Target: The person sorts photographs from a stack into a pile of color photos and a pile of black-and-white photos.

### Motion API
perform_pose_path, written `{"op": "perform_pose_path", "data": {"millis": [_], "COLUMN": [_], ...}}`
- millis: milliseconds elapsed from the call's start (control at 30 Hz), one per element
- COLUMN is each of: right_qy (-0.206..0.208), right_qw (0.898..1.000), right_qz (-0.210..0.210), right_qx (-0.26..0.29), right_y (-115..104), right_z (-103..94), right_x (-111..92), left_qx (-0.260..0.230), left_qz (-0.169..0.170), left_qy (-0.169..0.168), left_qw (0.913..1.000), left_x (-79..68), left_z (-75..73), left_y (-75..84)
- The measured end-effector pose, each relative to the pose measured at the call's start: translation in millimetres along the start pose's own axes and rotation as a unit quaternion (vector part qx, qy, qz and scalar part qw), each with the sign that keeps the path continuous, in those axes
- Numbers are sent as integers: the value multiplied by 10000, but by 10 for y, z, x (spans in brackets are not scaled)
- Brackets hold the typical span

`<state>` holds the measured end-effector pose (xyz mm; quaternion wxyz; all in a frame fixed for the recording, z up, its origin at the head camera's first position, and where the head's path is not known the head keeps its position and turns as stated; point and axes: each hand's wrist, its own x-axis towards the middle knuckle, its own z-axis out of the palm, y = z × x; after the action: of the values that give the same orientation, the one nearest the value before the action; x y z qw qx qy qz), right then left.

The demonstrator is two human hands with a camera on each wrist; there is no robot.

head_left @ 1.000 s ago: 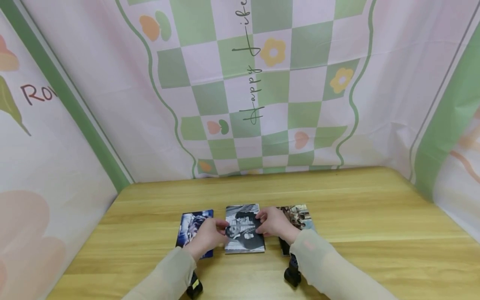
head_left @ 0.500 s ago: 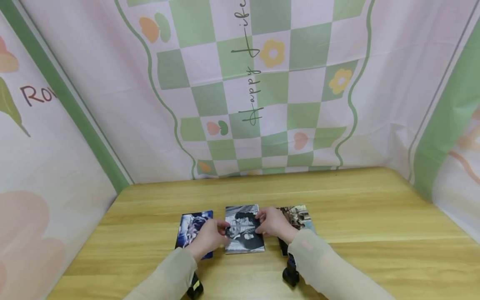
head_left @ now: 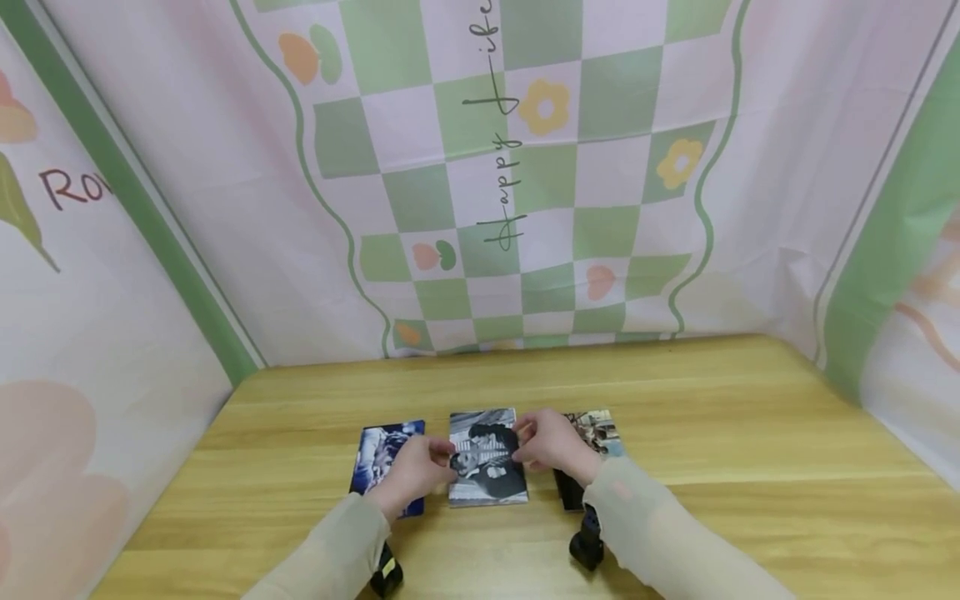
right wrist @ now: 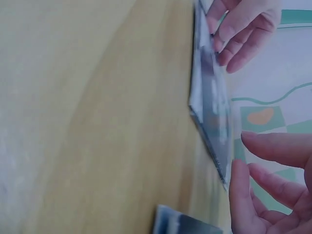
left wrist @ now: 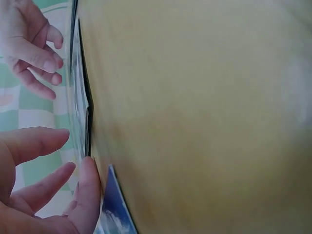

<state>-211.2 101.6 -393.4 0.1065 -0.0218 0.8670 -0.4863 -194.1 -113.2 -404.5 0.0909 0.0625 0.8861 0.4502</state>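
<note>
A black-and-white picture card, possibly a small stack, lies on the table between my hands. My left hand is at its left edge; in the left wrist view, one fingertip is right at the card's edge while thumb and other fingers stand apart. My right hand hovers by the right edge. Its fingers are loosely bent and spread, with a gap to the card in the right wrist view. Partly under my left hand lies a blue picture card; a brown-toned one is partly hidden by my right hand.
The three cards lie in a row on a wooden table. Behind it hangs a green-and-white checked cloth, and patterned cloth closes both sides. Black devices are strapped under both wrists.
My right hand has lifted slightly and eased away from the middle card's right edge. The left hand stays at the left edge, and the cards hold their places.
</note>
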Motion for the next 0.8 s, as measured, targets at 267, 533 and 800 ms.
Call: {"op": "perform_pose_path", "data": {"millis": [267, 533, 800], "right_qy": [-71, -109, 137], "right_qw": [9992, 9979, 9958], "right_qz": [-223, -388, -490], "right_qx": [328, 505, 767], "right_y": [-37, -15, 28], "right_z": [-134, -295, -377], "right_x": [-84, -167, -233], "left_qx": [-229, -333, -371], "left_qz": [-213, -201, 144], "left_qy": [-102, -87, -79], "left_qw": [9995, 9992, 9992], "left_x": [-12, -39, -69], "left_z": [-50, 3, 110], "left_y": [71, 178, 286]}}
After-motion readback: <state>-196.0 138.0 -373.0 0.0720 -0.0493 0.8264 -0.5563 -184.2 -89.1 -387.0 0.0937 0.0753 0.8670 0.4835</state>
